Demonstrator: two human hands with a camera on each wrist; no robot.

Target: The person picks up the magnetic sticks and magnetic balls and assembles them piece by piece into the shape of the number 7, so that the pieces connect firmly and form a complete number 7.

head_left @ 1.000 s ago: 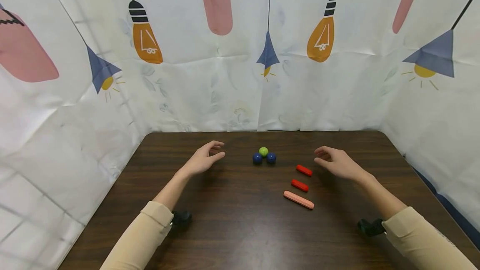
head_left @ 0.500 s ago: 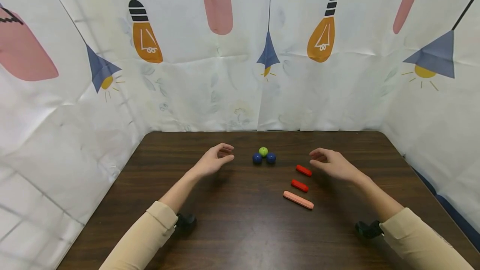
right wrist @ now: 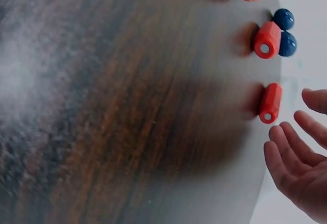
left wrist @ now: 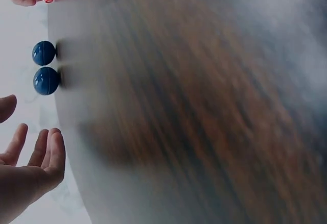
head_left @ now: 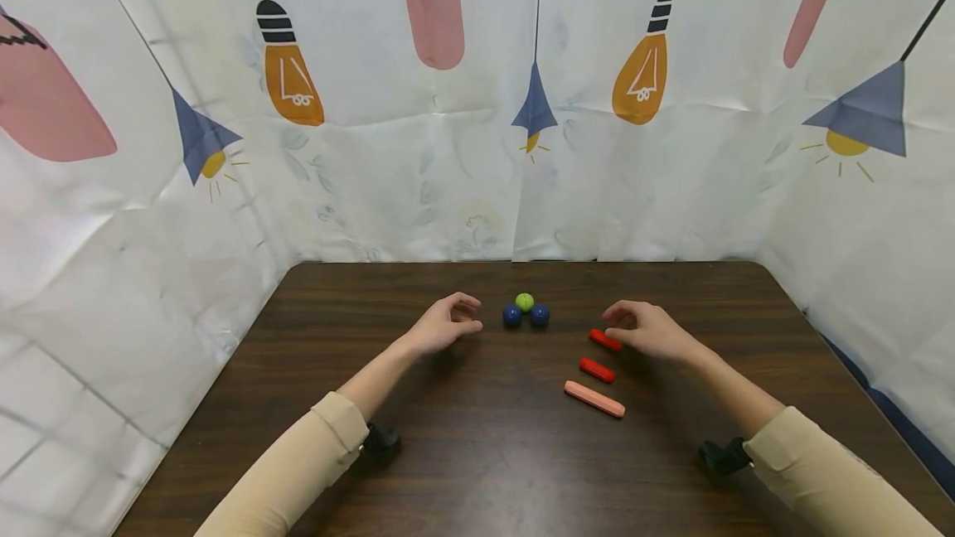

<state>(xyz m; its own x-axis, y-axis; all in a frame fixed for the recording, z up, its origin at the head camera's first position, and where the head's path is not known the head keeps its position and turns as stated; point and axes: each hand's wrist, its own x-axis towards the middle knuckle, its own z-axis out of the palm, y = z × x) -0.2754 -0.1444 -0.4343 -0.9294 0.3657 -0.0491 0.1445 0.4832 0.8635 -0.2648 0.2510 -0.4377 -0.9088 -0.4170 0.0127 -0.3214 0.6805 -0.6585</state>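
My left hand (head_left: pixel 448 326) hovers over the table, fingers relaxed and holding nothing, left of three small balls. Two are glossy dark blue, a left ball (head_left: pixel 511 316) and a right ball (head_left: pixel 540 315); behind them sits a lime-green ball (head_left: pixel 525 302), out of sight in the wrist views. My right hand (head_left: pixel 651 331), also loosely bent and holding nothing, overlaps the farthest red stick (head_left: pixel 601 339) in the head view. The right wrist view has that short red stick (right wrist: pixel 270 103) apart from the fingertips (right wrist: pixel 276 132). Nearer me lie another red stick (head_left: pixel 597 370) and a longer salmon stick (head_left: pixel 594 399).
Everything rests on a dark wood-grain table (head_left: pixel 477 454). White curtain (head_left: pixel 403 172) printed with lamps hangs behind and at both sides. Dark wrist devices sit under the left sleeve (head_left: pixel 298 466) and the right sleeve (head_left: pixel 828 471). Each small stick has a pale metallic disc on its end.
Both hands have moved inward: the left one rightward toward the balls, the right one leftward over the farthest red stick. The balls and sticks have stayed in place.
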